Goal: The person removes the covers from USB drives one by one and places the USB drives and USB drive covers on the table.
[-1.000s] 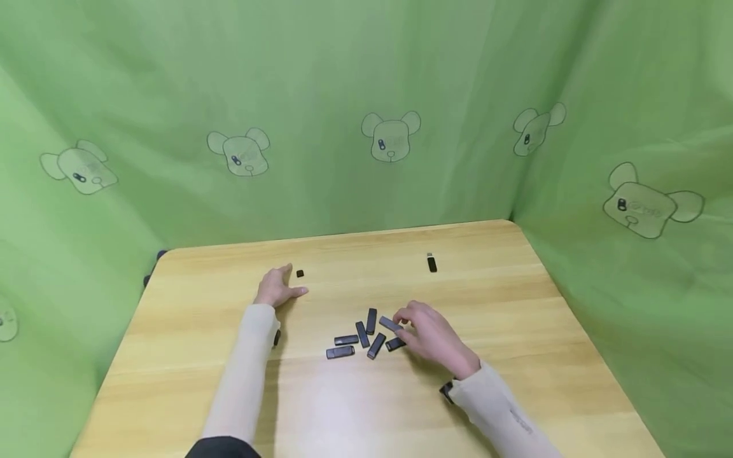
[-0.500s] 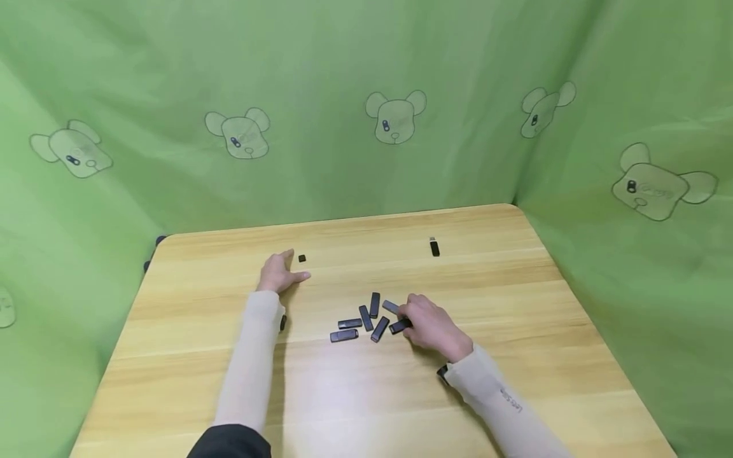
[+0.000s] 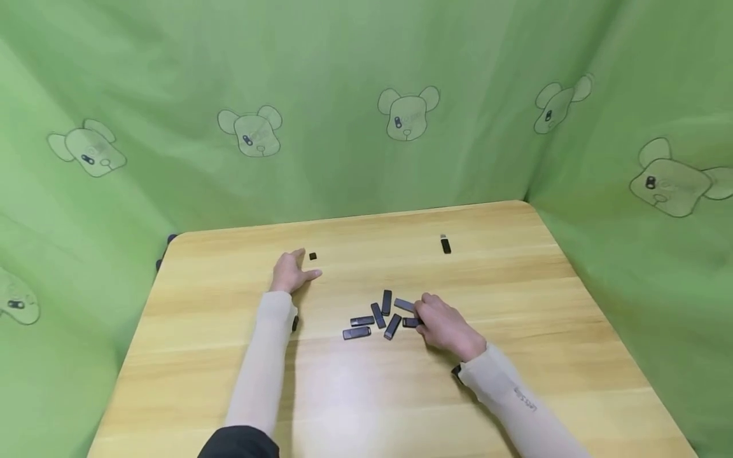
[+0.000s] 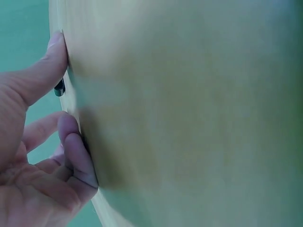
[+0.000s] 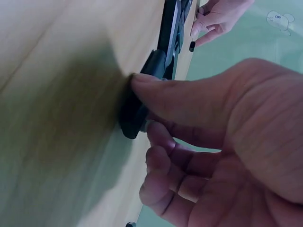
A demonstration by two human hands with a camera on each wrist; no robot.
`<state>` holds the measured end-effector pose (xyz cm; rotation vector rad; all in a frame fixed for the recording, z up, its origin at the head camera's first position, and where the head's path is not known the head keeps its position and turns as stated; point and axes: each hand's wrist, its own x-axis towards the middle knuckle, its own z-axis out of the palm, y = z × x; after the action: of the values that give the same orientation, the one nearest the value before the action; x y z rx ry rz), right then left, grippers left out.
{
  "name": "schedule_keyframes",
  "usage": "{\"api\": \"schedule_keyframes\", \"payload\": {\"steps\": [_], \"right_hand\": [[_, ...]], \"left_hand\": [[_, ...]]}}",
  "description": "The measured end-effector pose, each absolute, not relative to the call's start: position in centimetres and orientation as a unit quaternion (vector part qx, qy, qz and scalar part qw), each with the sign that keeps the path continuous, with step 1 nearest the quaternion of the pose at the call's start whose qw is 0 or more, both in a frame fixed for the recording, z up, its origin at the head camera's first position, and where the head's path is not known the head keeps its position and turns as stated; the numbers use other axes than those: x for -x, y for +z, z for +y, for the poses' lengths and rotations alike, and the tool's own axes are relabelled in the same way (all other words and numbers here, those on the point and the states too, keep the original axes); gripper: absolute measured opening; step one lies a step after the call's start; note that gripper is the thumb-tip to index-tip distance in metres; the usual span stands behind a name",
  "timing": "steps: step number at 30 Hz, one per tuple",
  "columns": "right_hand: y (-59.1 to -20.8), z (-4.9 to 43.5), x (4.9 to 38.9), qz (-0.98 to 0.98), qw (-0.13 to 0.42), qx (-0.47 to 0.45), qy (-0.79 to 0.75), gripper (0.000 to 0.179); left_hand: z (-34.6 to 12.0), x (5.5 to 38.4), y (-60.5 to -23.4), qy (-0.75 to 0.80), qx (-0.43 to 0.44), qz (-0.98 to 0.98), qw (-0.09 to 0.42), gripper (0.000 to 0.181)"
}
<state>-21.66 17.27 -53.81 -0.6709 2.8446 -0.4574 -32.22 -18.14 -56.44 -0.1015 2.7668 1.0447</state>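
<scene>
My right hand (image 3: 445, 326) is at the right side of a loose group of USB sticks. Its thumb and curled index finger pinch the end of a dark USB stick (image 5: 137, 106) low over the wood. A greyer USB stick (image 3: 404, 305) lies just behind, its right end right at the fingers. Farther left, my left hand (image 3: 289, 273) rests on the table with thumb and index finger spread and the other fingers bent. A small black square piece (image 3: 312, 256) lies just beyond its fingers, and shows between thumb and index in the left wrist view.
Several more dark USB sticks, such as one (image 3: 357, 333) at the front left of the group, lie on the wooden table (image 3: 343, 394). A black USB stick (image 3: 446, 245) with its metal plug bare lies at the back right. Green curtains (image 3: 321, 172) stand behind the table.
My right hand has come down beside the group, its fingers shifting from the greyer stick to the dark one. The left hand stays by the small square piece. The head view has shifted.
</scene>
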Motion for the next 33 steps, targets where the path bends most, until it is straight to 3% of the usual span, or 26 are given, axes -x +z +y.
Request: {"api": "schedule_keyframes", "payload": {"steps": [5,10,14,18,24,33], "right_hand": [[-53.1,17.5,21.1,0.957,0.076,0.227,-0.163,0.014],[-51.2,17.7,21.0,0.955,0.031,0.206,-0.209,0.017],[-50.0,17.8,21.2,0.947,-0.012,0.211,-0.244,0.017],[-49.2,17.6,21.2,0.936,-0.034,0.219,-0.275,0.017],[-47.8,17.1,20.5,0.921,-0.03,0.205,-0.328,0.014],[-45.8,16.7,19.3,0.905,-0.085,0.228,-0.349,0.011]], "left_hand": [[-19.3,32.0,-56.5,0.404,0.059,0.908,0.094,0.08],[-18.9,29.8,-53.6,0.448,0.063,0.892,-0.019,0.059],[-16.4,27.1,-50.9,0.46,0.024,0.883,-0.088,0.046],[-13.3,24.5,-49.4,0.471,-0.012,0.875,-0.108,0.038],[-9.1,21.3,-48.9,0.482,-0.094,0.863,-0.12,0.031],[-5.4,18.5,-48.8,0.45,-0.194,0.839,-0.236,0.017]]}}
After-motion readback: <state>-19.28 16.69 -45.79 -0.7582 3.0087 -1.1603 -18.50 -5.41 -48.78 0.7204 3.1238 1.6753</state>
